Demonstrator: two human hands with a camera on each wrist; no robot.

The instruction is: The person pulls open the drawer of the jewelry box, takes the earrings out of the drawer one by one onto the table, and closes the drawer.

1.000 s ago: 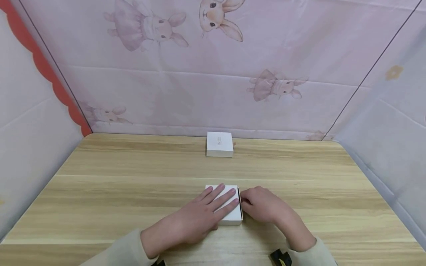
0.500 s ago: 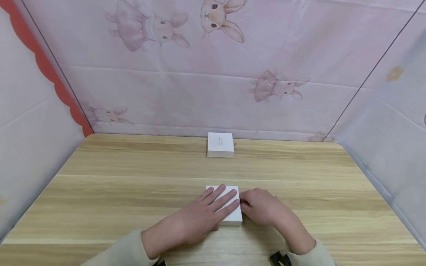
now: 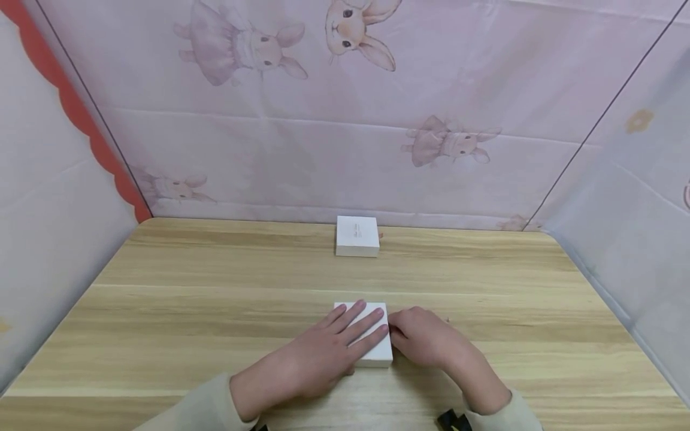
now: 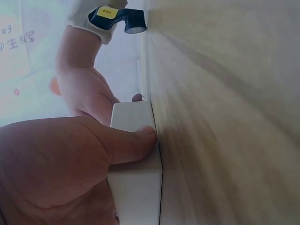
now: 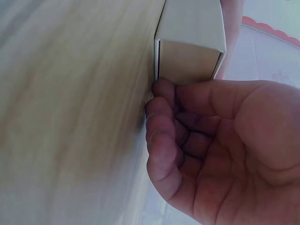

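Observation:
A small white slide-out box (image 3: 375,353) lies on the wooden table below the middle of the head view. My left hand (image 3: 323,353) rests across its top with straight, spread fingers, and the thumb (image 4: 133,143) presses along its near side wall. At the box's right end is my right hand (image 3: 426,335), fingers curled and thumb tip against the index finger. In the right wrist view these fingertips meet the drawer's end face (image 5: 187,61), which sits within the white sleeve (image 5: 194,21). Anything between the fingertips is hidden; no ribbon shows there.
A second white box (image 3: 357,235) with fine lettering stands near the table's back edge, a small reddish tab (image 3: 380,235) at its right side. Behind the table (image 3: 215,287) hangs a pink rabbit-print cloth (image 3: 323,149). Pale cloth walls close off both sides.
The dark gap at the box's right end, seen one second ago, has gone, and the drawer now sits flush. The right hand has barely shifted; the left hand stays on top.

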